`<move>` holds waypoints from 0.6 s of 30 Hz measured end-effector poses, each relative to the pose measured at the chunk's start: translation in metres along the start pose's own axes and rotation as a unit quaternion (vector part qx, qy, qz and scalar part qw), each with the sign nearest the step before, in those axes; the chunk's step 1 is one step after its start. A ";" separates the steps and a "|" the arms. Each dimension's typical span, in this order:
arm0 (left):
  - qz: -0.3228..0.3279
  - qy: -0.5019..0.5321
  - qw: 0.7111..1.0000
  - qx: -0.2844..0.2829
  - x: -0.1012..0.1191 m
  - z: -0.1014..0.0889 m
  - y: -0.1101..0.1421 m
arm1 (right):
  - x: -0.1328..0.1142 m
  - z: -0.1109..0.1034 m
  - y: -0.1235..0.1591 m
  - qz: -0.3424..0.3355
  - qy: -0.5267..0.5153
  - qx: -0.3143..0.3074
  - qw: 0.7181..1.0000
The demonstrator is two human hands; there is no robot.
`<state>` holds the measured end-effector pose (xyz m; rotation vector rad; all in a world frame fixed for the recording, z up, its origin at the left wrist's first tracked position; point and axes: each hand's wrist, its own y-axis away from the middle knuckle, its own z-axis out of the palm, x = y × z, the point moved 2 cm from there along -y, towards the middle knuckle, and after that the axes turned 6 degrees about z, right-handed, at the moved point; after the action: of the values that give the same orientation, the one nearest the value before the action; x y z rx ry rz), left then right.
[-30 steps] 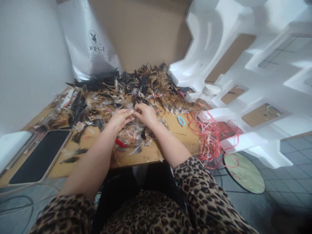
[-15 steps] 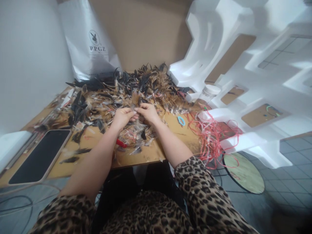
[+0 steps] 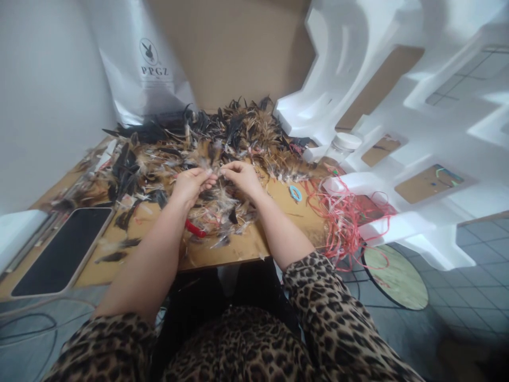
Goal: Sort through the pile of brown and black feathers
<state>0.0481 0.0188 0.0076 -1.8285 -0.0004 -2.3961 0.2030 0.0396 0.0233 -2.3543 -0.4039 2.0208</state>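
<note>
My left hand (image 3: 191,187) is closed in a pinch over the table, with a small tuft of brown feathers (image 3: 212,154) rising from its fingertips. Close beside it, my right hand (image 3: 243,179) has thumb and forefinger pressed together; whatever is between them is too small to make out. A narrow gap separates the fingertips of the two hands. Beneath and behind them spreads a loose heap of brown, black and pale feathers (image 3: 254,127). A red tool handle or similar red object (image 3: 195,228) lies just below my left hand, partly covered by feathers.
A black-screened phone (image 3: 63,249) lies at left. To the right are a light-blue ring (image 3: 295,193), a tangle of pink-red strings (image 3: 342,228) and a white-lidded jar (image 3: 344,146) by white foam packing (image 3: 429,223). A white bag (image 3: 147,95) stands behind the feathers.
My hands have drawn slightly apart, the left hand moving left with the feather tuft and the right hand shifting a little upward. The whole view has shifted slightly.
</note>
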 end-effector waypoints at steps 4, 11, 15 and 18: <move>0.006 0.042 0.999 0.029 0.002 -0.006 -0.004 | -0.004 -0.013 0.001 0.023 0.150 -0.056 0.987; 0.004 0.044 0.998 0.036 0.000 -0.005 -0.003 | -0.001 -0.005 0.008 0.018 0.363 -0.076 0.928; 0.008 0.030 0.999 0.031 0.000 -0.005 -0.003 | 0.000 0.005 0.011 0.023 0.441 -0.095 0.892; 0.015 0.005 1.000 0.025 0.001 -0.005 -0.003 | 0.001 0.007 0.010 0.008 0.452 -0.091 0.887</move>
<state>0.0428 0.0211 0.0077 -1.7820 -0.0307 -2.3630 0.1978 0.0285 0.0198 -3.0378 -0.5189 0.6996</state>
